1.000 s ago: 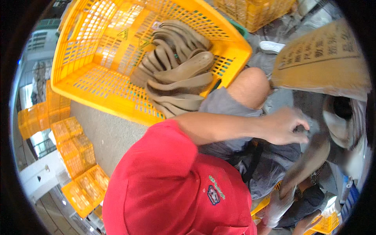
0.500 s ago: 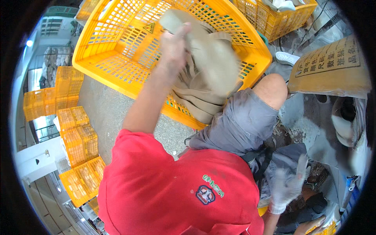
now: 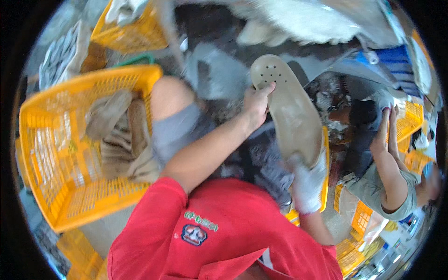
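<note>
A beige shoe insole (image 3: 291, 109) with a cluster of small holes at its upper end is raised over my lap. My bare left hand (image 3: 259, 103) pinches its side near the holes, thumb on the upper face. At the lower end is my right hand (image 3: 309, 184) in a white glove, its blurred fingers closed around the heel edge. More beige insoles (image 3: 123, 135) lie piled in a yellow slotted crate (image 3: 49, 205) to the left of my knee.
Another yellow crate (image 3: 135, 35) with pale pieces stands at the far left. A further yellow crate edge (image 3: 325, 172) shows beside my right hand. At the right a person (image 3: 387, 182) works near other crates. Pale fluffy material (image 3: 298, 23) hangs along the far edge.
My left hand has come out of the crate with an insole, now over my lap. My right hand, spread before, has closed on its lower end. The view has swung right.
</note>
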Demonstrator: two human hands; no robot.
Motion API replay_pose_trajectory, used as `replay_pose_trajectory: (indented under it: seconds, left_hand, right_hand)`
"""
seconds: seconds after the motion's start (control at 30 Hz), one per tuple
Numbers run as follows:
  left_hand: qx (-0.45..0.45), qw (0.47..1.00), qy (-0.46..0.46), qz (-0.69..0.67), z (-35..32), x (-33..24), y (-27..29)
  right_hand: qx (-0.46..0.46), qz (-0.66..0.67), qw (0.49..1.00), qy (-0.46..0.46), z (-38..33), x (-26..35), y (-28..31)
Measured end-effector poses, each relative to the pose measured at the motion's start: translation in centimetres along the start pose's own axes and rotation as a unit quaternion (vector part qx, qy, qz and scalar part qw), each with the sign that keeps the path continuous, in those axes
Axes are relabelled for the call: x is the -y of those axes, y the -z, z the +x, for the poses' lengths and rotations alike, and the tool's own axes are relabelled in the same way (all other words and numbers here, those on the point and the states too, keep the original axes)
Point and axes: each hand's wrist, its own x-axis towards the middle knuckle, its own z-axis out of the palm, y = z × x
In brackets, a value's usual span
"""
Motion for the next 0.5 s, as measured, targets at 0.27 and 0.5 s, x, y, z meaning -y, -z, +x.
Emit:
replay_pose_trajectory:
  seconds: [0.27,0.5]
  left_hand:
    - [0.053,0.991,-0.051,0.116,12.4,-7.6,-1.4]
    - [0.091,0.803,-0.119,0.576,3.0,-11.8,4.1]
  right_hand:
    - [0.01,0.136,0.957,0.256,15.4,3.2,-5.2]
    - [0.102,0.148,0.964,0.197,23.8,4.2,-8.9]
